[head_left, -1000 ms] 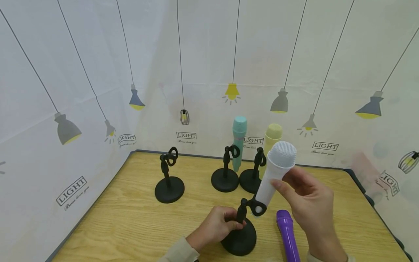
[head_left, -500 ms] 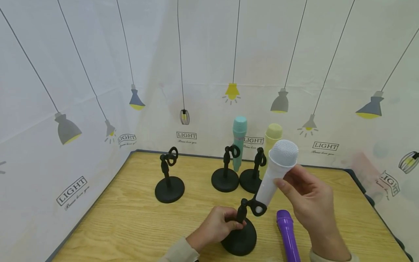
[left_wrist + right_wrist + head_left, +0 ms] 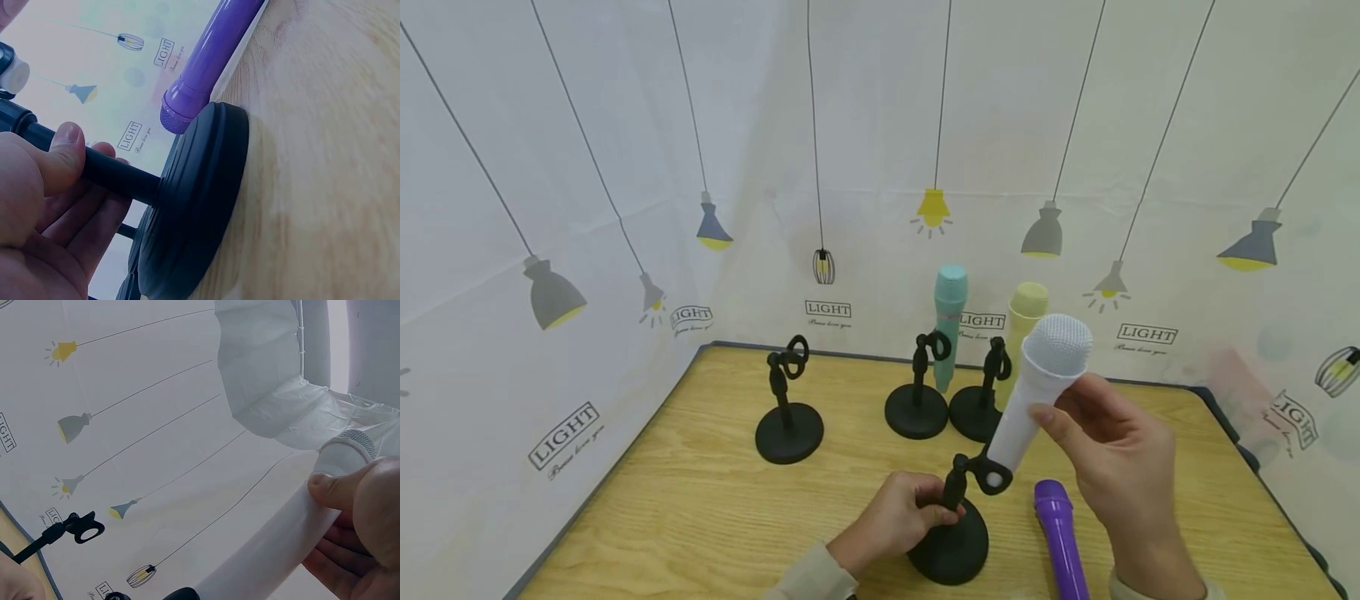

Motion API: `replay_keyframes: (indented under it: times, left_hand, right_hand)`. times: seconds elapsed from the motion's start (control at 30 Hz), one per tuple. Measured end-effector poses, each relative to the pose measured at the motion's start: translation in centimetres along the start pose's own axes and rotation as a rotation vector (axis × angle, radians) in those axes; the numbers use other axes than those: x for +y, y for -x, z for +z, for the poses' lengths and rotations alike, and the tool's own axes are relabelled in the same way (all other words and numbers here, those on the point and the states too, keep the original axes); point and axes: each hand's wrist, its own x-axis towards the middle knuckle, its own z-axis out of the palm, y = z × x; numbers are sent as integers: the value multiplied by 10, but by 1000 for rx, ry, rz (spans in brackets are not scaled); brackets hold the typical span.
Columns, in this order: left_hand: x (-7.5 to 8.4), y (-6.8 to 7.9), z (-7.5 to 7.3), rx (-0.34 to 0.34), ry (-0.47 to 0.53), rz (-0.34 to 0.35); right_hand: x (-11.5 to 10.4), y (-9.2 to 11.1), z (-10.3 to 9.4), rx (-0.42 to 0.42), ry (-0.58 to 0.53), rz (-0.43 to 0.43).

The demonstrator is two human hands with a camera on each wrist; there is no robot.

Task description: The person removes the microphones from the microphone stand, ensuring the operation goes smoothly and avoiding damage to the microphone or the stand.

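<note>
A white microphone (image 3: 1030,408) leans to the right, its lower end inside the ring clip of a black microphone stand (image 3: 955,550). My right hand (image 3: 1120,458) holds the microphone just below its mesh head, thumb in front and fingers behind. In the right wrist view the thumb presses on the white body (image 3: 275,544). My left hand (image 3: 898,512) grips the stand's post above its round base. The left wrist view shows the thumb and fingers around that post (image 3: 119,172), with the base (image 3: 200,206) on the table.
A purple microphone (image 3: 1060,537) lies right of the held stand. Three more black stands are farther back: one at left (image 3: 788,433), one in the middle (image 3: 916,410), one beside it (image 3: 976,414). Teal (image 3: 951,325) and yellow (image 3: 1026,312) microphones stand behind, before the printed backdrop (image 3: 880,125).
My right hand and the white microphone's head have shifted slightly right and up, so the microphone leans more. The left hand still holds the stand in the same place.
</note>
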Motion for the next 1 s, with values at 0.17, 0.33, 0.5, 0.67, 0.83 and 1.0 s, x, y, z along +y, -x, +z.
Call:
replay_keyframes:
  times: [0.17,0.33,0.5,0.67,0.83,1.0]
  left_hand:
    - [0,0,0,-3,4,0]
    - [-1,1,1,-4,7,3]
    - [0,1,0,1,4,1]
    - [1,0,0,5,-8,5]
    - [1,0,0,2,-12,14]
    - [1,1,0,2,-14,13]
  right_hand:
    - [-3,1,1,3,-49,-33]
    - [-7,2,1,13,-42,-42]
    - [-7,1,2,6,-85,-82]
    - [-9,-1,3,23,-88,-118]
    - [-11,-1,3,30,-96,-117]
    - [-9,-2,3,45,-117,-136]
